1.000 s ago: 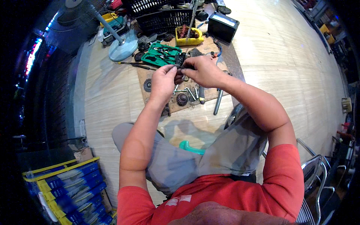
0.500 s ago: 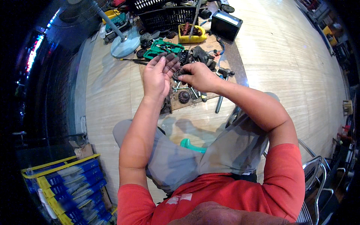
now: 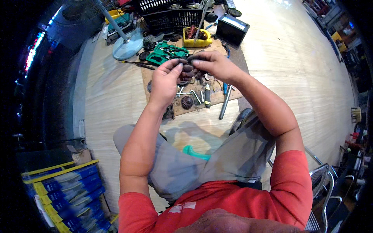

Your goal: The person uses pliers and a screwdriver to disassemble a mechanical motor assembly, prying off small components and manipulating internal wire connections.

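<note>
My left hand and my right hand meet above the cardboard sheet, fingertips close together and darkened with grime. Both are closed in a pinch; whatever lies between the fingers is small or hidden, and I cannot make it out. Below them on the cardboard rests a dark toothed gear. Beside it lie an L-shaped hex key and a tool with a black and yellow handle. A metal tube-like handle slants at the right edge, next to a blue-handled tool.
Past my hands sits an open green tool case. Farther back are a yellow container holding reddish-brown parts, a black battery-like box and a black slatted crate. A fan's round base stands at the left.
My left fingers have curled from spread to pinched, meeting my right fingertips. My right hand has moved slightly up and left, uncovering more of the tools.
</note>
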Demonstrator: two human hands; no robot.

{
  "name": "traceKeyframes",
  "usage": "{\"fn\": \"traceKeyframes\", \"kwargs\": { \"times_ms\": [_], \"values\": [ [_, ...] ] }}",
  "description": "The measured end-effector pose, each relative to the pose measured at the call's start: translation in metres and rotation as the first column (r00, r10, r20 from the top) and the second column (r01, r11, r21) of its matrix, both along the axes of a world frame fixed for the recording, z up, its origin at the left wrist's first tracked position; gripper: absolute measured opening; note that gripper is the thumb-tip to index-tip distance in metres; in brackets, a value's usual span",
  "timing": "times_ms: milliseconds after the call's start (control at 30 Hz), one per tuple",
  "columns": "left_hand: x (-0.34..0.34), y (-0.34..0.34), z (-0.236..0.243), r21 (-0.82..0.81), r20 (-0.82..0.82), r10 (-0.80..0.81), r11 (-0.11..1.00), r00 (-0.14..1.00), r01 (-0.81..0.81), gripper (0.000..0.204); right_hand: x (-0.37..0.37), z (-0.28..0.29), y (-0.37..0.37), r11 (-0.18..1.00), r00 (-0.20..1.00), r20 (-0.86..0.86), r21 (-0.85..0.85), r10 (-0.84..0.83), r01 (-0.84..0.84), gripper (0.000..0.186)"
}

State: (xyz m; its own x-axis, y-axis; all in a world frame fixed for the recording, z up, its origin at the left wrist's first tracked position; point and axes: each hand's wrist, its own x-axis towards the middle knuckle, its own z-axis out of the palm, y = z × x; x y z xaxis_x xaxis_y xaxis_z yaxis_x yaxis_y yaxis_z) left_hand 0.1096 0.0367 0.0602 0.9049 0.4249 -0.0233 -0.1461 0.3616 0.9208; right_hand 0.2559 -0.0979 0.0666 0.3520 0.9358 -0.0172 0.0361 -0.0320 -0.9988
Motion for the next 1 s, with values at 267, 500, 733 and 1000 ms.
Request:
{"fn": "traceKeyframes", "kwargs": {
  "times_ms": [267, 500, 733, 1000],
  "values": [
    [0.0, -0.009, -0.01, 0.208, 0.038, 0.012, 0.978, 0.999, -0.02, 0.019, -0.02, 0.005, 0.002, 0.998, 0.97, -0.239, 0.042, -0.042, 0.054, 0.031],
    [0.0, -0.014, 0.001, 0.55, 0.003, 0.03, 0.835, 1.0, -0.027, 0.02, -0.019, -0.001, -0.001, 0.994, 0.914, -0.399, 0.038, -0.078, 0.101, 0.031],
    [-0.009, -0.014, 0.003, 0.778, 0.214, 0.129, 0.577, 0.968, -0.249, 0.015, -0.031, -0.001, 0.002, 0.991, 0.833, -0.554, 0.107, -0.006, 0.079, 0.031],
    [-0.011, -0.011, 0.004, 0.886, 0.32, 0.029, 0.345, 0.947, -0.31, 0.018, -0.047, -0.001, -0.003, 0.982, 0.743, -0.668, 0.164, 0.043, 0.091, 0.03]
  ]
}}
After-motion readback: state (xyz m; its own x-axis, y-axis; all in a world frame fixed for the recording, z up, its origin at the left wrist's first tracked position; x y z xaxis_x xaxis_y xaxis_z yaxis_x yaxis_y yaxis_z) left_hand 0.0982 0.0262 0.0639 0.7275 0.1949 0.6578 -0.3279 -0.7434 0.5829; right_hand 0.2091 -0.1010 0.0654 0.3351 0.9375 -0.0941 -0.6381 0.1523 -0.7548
